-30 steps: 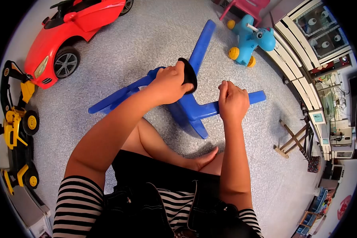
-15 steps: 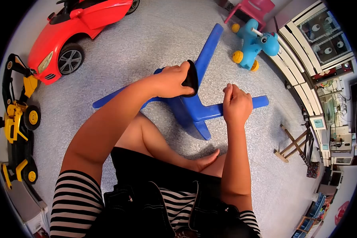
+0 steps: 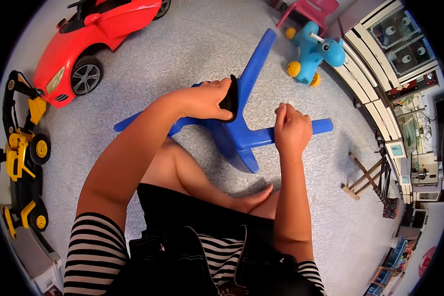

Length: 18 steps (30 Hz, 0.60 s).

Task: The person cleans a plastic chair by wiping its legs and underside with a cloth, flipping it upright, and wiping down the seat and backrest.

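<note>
A blue plastic piece with several long legs (image 3: 227, 135) rests on the floor in front of my crossed legs. My left hand (image 3: 209, 101) grips a flat black pad (image 3: 230, 98), its thumb and fingers wrapped round the edge, against the middle of the blue piece. Over the right-hand leg of the blue piece, my right hand (image 3: 293, 129) is closed in a fist-like grip. Whatever those fingers hold, if anything, is hidden.
At the upper left stands a red toy car (image 3: 91, 39), with a yellow and black toy digger (image 3: 22, 148) below it. A blue ride-on toy (image 3: 308, 56), pink chair (image 3: 313, 12), folding stool (image 3: 367, 177) and white cabinets (image 3: 362, 81) are on the right.
My left hand and the black pad have shifted slightly left along the blue piece since the last frame. My right hand stays closed over the right leg. The whole view has moved slightly.
</note>
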Available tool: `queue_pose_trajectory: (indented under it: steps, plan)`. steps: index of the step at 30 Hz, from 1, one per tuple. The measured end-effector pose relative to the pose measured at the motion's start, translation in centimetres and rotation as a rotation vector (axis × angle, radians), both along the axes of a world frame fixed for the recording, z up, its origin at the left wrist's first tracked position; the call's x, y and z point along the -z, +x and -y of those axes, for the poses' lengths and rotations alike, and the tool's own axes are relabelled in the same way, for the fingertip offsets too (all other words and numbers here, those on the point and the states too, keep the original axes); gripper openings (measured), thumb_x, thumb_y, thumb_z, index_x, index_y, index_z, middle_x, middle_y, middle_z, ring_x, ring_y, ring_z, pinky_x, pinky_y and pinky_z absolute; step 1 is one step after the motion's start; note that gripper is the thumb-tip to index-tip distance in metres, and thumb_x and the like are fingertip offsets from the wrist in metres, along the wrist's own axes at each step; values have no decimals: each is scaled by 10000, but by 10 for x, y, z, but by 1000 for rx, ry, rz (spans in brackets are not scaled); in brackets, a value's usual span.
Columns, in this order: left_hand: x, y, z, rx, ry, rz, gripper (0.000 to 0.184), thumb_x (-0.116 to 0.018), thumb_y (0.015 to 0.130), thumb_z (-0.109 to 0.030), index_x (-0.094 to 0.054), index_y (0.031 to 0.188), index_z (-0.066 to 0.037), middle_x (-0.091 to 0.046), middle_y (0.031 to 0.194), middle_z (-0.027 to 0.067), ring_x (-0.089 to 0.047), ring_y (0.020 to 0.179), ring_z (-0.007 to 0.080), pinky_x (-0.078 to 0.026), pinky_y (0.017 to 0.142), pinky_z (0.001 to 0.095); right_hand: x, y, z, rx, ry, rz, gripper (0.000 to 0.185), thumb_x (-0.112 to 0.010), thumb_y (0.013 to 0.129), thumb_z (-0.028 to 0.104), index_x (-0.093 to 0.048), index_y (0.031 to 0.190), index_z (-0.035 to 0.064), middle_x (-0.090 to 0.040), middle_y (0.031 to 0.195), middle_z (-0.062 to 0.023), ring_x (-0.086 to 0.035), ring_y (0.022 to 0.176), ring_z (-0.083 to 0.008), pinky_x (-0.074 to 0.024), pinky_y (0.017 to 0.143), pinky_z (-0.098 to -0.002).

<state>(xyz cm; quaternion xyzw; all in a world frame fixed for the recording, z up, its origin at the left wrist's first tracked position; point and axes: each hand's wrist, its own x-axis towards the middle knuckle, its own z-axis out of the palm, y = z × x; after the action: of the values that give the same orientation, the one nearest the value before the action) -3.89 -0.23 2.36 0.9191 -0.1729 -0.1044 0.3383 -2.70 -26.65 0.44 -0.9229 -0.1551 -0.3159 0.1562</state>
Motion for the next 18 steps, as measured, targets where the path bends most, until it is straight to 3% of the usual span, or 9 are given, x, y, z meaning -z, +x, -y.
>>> queue_pose_trajectory:
  steps: [5, 10, 13, 16, 18]
  plan:
    - [-2, 7, 20, -96, 76, -38, 781, -754, 901, -403, -383, 1367, 101, -616, 1288, 343, -584, 1245, 489, -429, 1089, 494, 0, 3, -1, -5, 7, 2, 358, -620, 996, 261, -601, 677, 99, -575, 566, -96, -565, 550, -304, -428, 637, -424]
    - [17, 16, 39, -301, 73, 133, 554, -605, 1010, -417, -466, 1277, 48, -699, 1144, 296, -667, 1117, 438, -445, 1007, 496, 0, 5, -1, -1, -20, -5, 356, -619, 996, 262, -602, 678, 102, -576, 566, -99, -578, 557, -299, -428, 635, -427]
    - [6, 17, 48, -431, 44, 11, 526, -612, 1015, -399, -453, 1323, -3, -666, 1177, 325, -644, 1136, 472, -450, 1027, 496, -1, 3, -2, 2, -20, 0, 353, -619, 994, 259, -602, 678, 101, -578, 568, -99, -583, 561, -298, -429, 637, -428]
    - [0, 14, 41, -405, 8, 44, 560, -593, 1010, -447, -508, 1291, 30, -699, 1153, 297, -660, 1140, 432, -448, 1015, 480, -1, 2, -2, -13, -11, 21, 351, -619, 993, 257, -606, 678, 101, -576, 567, -98, -583, 559, -295, -428, 634, -427]
    - [-1, 8, 19, -198, -136, -53, 751, -739, 902, -433, -450, 1408, 40, -618, 1323, 319, -587, 1276, 447, -441, 1093, 468, -1, 0, -1, 1, -22, 19, 348, -621, 991, 257, -610, 680, 101, -575, 565, -97, -583, 558, -293, -428, 635, -426]
